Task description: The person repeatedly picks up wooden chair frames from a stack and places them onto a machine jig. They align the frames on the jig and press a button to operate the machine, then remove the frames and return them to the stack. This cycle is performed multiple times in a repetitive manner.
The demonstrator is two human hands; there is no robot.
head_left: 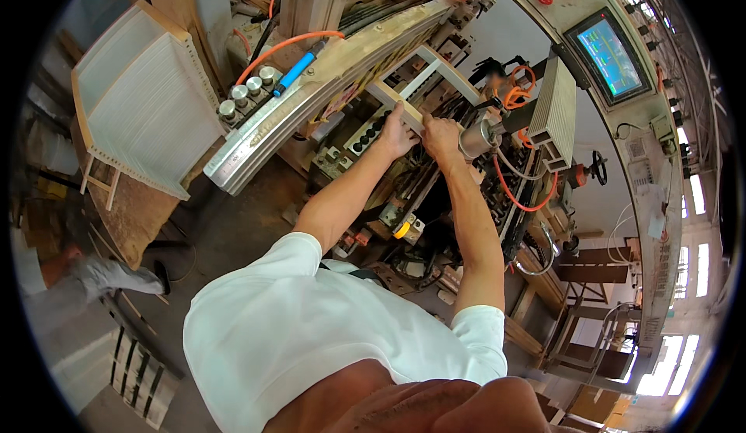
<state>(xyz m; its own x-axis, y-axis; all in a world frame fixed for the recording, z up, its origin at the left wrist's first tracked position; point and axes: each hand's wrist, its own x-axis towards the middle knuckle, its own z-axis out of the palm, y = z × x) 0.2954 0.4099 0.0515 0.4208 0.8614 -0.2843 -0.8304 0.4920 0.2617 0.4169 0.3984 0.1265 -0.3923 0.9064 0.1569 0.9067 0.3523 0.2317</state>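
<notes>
A light wooden rectangular frame lies in the machine in front of me, tilted across the view, with its far rail toward the machine's back. My left hand grips the near rail, thumb along the top and fingers mostly hidden under it. Close beside it, my right hand is closed at the near right corner of the same frame. Right of that hand is a metal cylinder on the machine. Below the frame, black knobs line a pale metal block.
A pale machine beam carries silver knobs and a blue pen-like tool. Stacked white-and-wood frames stand at left on a board. A control panel with a lit screen hangs upper right. Another person's leg shows at far left.
</notes>
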